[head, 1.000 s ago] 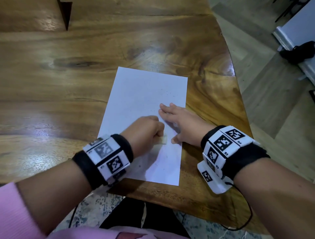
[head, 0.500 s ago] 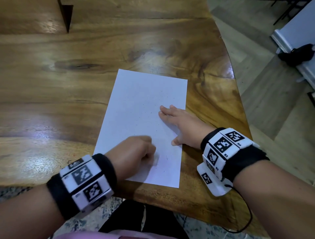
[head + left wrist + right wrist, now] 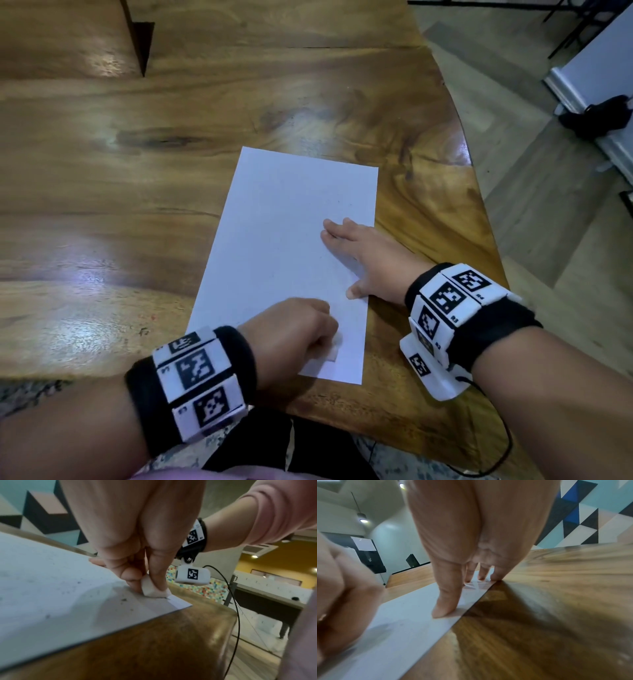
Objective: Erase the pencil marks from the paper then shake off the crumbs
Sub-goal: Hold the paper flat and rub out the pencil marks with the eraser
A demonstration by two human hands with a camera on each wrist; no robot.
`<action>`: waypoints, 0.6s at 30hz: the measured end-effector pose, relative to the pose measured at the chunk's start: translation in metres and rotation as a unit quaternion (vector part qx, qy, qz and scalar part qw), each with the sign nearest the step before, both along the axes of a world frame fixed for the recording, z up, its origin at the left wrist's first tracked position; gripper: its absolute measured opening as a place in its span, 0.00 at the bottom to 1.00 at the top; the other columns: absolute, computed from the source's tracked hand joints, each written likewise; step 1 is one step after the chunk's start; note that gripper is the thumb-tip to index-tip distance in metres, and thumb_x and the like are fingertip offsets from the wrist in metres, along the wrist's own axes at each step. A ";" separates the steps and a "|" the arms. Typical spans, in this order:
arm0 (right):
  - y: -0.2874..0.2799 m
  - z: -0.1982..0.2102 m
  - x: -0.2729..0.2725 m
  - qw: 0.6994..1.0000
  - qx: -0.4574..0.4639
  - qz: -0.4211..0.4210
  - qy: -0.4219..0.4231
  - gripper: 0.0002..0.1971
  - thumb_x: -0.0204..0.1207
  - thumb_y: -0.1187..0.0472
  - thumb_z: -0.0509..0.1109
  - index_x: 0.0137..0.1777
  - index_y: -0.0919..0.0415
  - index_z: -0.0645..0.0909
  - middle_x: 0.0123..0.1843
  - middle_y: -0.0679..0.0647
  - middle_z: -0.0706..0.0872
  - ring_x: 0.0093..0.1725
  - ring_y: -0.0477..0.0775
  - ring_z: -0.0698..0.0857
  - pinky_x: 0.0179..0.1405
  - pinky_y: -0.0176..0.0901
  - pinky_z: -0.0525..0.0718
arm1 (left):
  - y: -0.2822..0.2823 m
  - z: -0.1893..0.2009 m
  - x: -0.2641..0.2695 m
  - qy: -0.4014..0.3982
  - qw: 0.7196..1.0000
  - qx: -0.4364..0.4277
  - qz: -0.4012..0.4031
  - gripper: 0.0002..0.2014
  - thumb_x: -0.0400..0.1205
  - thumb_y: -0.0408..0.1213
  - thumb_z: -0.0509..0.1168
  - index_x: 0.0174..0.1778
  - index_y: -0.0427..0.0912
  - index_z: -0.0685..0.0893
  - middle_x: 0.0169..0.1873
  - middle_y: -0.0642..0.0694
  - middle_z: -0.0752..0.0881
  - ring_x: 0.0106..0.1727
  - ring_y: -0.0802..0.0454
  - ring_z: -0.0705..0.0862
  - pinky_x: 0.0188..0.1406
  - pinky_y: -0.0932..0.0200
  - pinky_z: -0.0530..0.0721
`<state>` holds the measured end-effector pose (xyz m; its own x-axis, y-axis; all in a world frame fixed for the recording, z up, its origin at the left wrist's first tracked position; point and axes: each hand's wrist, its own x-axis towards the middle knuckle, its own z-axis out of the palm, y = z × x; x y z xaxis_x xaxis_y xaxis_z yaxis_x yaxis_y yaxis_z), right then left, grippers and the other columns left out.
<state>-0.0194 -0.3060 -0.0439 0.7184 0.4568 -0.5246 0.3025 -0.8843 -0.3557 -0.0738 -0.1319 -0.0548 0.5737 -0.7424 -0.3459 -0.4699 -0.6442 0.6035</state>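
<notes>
At the near right corner of the sheet of paper [image 3: 284, 240], the left hand [image 3: 291, 329] pinches a small white eraser [image 3: 152, 589] between curled thumb and fingers and presses its lower face onto the page, just short of the paper's edge. Beyond that pinch, farther up the same right margin, the right hand [image 3: 370, 260] lies flat, fingers straight and spread, thumb [image 3: 447, 601] and fingertips bearing down on the paper to pin it; it grasps nothing. The paper rests flat on the wooden table [image 3: 137, 171], its near edge close to the table's rim. Around the eraser, on the side away from the table edge, dark eraser crumbs [image 3: 123, 599] and faint grey smudges dot the page, as the left wrist view shows; a short dark stroke shows right at the eraser's contact edge. From the head view the remaining surface looks nearly blank, though fine marks would be too small to tell.

Step in hand, as judged: erasing, apparently at its last patch near the corner. The next move calls for continued short rubs with the pinning hand kept close to the eraser, since a corner so near the grip buckles or creases easily. Shaking off the crumbs is not yet begun; it will require releasing the flat hold and lifting the sheet by its edge.
</notes>
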 end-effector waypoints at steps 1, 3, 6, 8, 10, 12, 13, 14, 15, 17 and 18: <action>0.000 -0.001 0.000 1.000 0.001 0.000 0.000 0.48 0.74 0.61 0.74 0.84 0.58 0.43 0.85 0.47 0.39 0.84 0.49 0.40 0.71 0.29 0.40 | -0.001 0.000 0.002 -0.002 1.000 0.002 0.002 0.06 0.71 0.27 0.63 0.31 0.40 0.81 0.33 0.51 0.74 0.35 0.51 0.75 0.36 0.61 0.70; 0.000 -0.004 0.000 1.000 0.005 -0.006 -0.001 0.49 0.73 0.60 0.75 0.84 0.56 0.44 0.85 0.46 0.39 0.84 0.49 0.41 0.72 0.28 0.40 | -0.013 0.003 0.018 -0.027 0.999 0.001 0.032 0.05 0.73 0.28 0.63 0.36 0.40 0.83 0.36 0.48 0.76 0.38 0.51 0.76 0.39 0.63 0.70; -0.001 -0.009 0.000 1.000 0.019 -0.017 -0.004 0.49 0.71 0.60 0.77 0.84 0.54 0.47 0.85 0.45 0.42 0.84 0.48 0.42 0.72 0.28 0.41 | -0.022 0.003 0.034 -0.056 0.995 0.004 0.085 0.04 0.77 0.31 0.62 0.39 0.37 0.83 0.39 0.46 0.75 0.40 0.50 0.75 0.42 0.59 0.71; -0.001 -0.007 0.000 1.000 0.014 -0.011 -0.004 0.49 0.72 0.60 0.76 0.84 0.55 0.45 0.85 0.46 0.40 0.84 0.48 0.41 0.73 0.29 0.41 | -0.016 0.004 0.021 -0.050 0.998 -0.006 0.044 0.04 0.75 0.29 0.62 0.36 0.38 0.81 0.37 0.46 0.74 0.39 0.48 0.75 0.40 0.56 0.71; -0.001 -0.004 0.000 1.000 0.007 -0.003 -0.003 0.49 0.73 0.60 0.75 0.84 0.56 0.43 0.85 0.45 0.39 0.84 0.48 0.40 0.74 0.30 0.40 | -0.001 0.003 0.001 -0.022 1.000 -0.014 -0.012 0.04 0.73 0.28 0.62 0.33 0.38 0.80 0.36 0.47 0.74 0.38 0.46 0.77 0.39 0.55 0.73; 0.000 -0.002 0.000 1.000 0.007 0.000 -0.001 0.49 0.74 0.60 0.74 0.84 0.56 0.42 0.85 0.45 0.38 0.84 0.47 0.40 0.74 0.30 0.40 | 0.014 0.001 0.000 -0.005 1.000 -0.014 -0.003 0.04 0.72 0.28 0.63 0.31 0.39 0.80 0.35 0.50 0.73 0.37 0.49 0.78 0.37 0.61 0.71; 0.000 -0.002 0.000 1.000 0.007 0.000 -0.001 0.49 0.74 0.61 0.74 0.84 0.56 0.42 0.85 0.45 0.38 0.84 0.47 0.40 0.74 0.30 0.40 | 0.018 0.001 0.008 -0.015 1.000 -0.018 0.019 0.04 0.70 0.28 0.64 0.30 0.39 0.81 0.33 0.51 0.73 0.35 0.51 0.77 0.36 0.65 0.69; -0.001 -0.003 0.000 1.000 0.006 -0.002 0.000 0.49 0.73 0.61 0.74 0.84 0.56 0.43 0.85 0.45 0.38 0.84 0.47 0.40 0.74 0.30 0.41 | 0.020 0.001 0.019 -0.035 0.998 -0.025 0.045 0.04 0.69 0.28 0.65 0.29 0.40 0.81 0.32 0.52 0.73 0.34 0.52 0.75 0.35 0.67 0.67; -0.001 -0.005 0.000 1.000 0.007 -0.005 0.000 0.49 0.73 0.61 0.75 0.84 0.56 0.43 0.85 0.45 0.39 0.84 0.47 0.40 0.75 0.30 0.41 | 0.019 0.000 0.032 -0.058 0.995 -0.029 0.071 0.04 0.69 0.29 0.66 0.29 0.40 0.81 0.30 0.53 0.72 0.34 0.52 0.75 0.36 0.66 0.68; 0.000 -0.007 0.000 1.000 0.012 -0.013 -0.004 0.49 0.72 0.60 0.76 0.84 0.54 0.44 0.85 0.44 0.40 0.84 0.47 0.41 0.75 0.31 0.42 | 0.012 0.001 0.049 -0.089 0.988 -0.033 0.119 0.05 0.72 0.31 0.68 0.30 0.38 0.80 0.27 0.55 0.69 0.34 0.49 0.75 0.37 0.59 0.73; 0.000 -0.008 0.000 1.000 0.014 -0.015 -0.005 0.49 0.72 0.60 0.76 0.84 0.54 0.45 0.85 0.43 0.40 0.84 0.47 0.41 0.75 0.30 0.42 | 0.010 0.001 0.051 -0.092 0.987 -0.033 0.127 0.06 0.73 0.31 0.68 0.30 0.38 0.80 0.27 0.56 0.67 0.35 0.48 0.76 0.37 0.57 0.74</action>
